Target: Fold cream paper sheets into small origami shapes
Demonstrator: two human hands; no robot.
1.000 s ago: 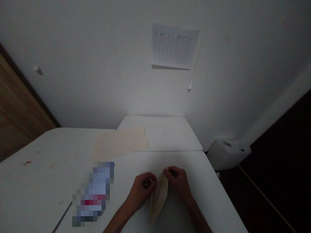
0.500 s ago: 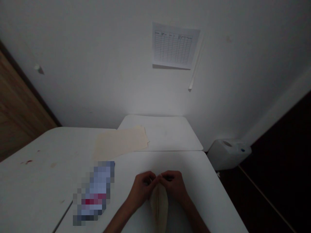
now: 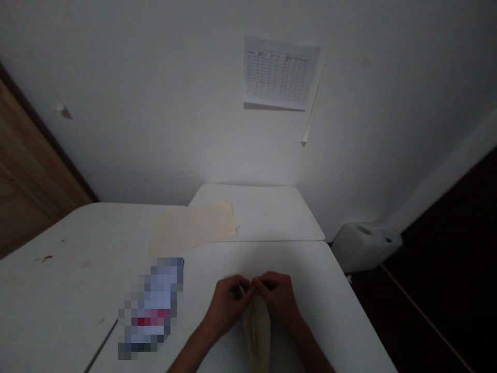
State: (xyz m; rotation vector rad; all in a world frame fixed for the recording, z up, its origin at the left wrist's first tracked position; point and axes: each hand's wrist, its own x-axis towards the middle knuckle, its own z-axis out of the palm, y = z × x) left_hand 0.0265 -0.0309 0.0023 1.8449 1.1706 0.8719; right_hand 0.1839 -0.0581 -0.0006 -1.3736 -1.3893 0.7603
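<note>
The cream folder (image 3: 258, 334) is at the lower centre of the frame, nearly edge-on above the white table (image 3: 334, 290). We pinch its top end with our left hand (image 3: 227, 305) and right hand (image 3: 279, 300), seemingly to press the thin, matte card shut. A second folder (image 3: 194, 228) lies flat above, left of centre.

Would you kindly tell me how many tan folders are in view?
2. The flat folder lies on the far part of the table; the held folder is pinched at its top between the left hand and right hand. Dim light may hide others.
</note>
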